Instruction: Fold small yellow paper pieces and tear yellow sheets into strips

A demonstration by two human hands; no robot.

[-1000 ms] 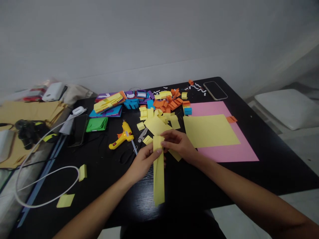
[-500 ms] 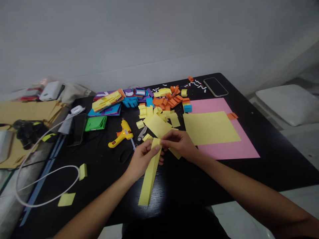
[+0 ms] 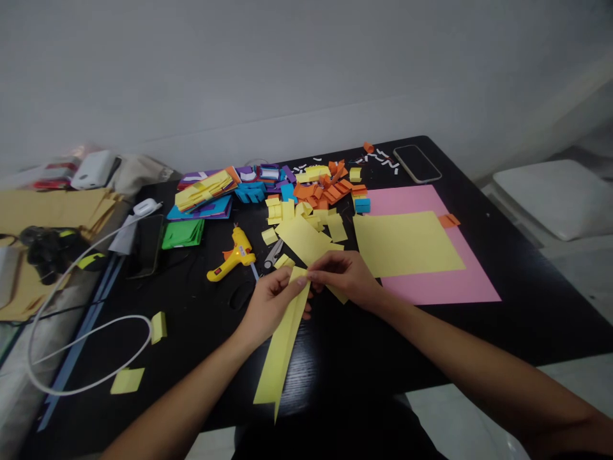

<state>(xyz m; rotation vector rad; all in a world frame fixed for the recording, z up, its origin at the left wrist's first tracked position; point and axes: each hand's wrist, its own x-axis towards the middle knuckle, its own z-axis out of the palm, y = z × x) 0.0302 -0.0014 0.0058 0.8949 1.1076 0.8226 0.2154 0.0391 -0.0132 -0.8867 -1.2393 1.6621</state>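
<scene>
A long, folded yellow paper strip (image 3: 280, 354) slants down toward the front edge of the table, its lower ends spread apart. My left hand (image 3: 272, 305) is closed around its upper part, thumb on top. At the strip's top end, the fingertips of my right hand (image 3: 342, 275) pinch its corner. Just beyond my hands lie a yellow paper piece (image 3: 301, 237) and a heap of folded yellow pieces (image 3: 282, 211). Scissors (image 3: 274, 253) lie partly hidden behind my left hand, beside a yellow glue gun (image 3: 234, 254).
On the right, a yellow sheet (image 3: 409, 246) lies on a pink sheet (image 3: 460, 287), with a phone (image 3: 417, 163) behind. Orange folded pieces (image 3: 325, 190), green paper (image 3: 183, 234) and stacked coloured strips (image 3: 205, 190) sit farther back. A white cable (image 3: 90, 391) loops at the left.
The lower ends of the yellow strip have spread wider and swung a little left and toward me. Both hands keep their hold in nearly the same place.
</scene>
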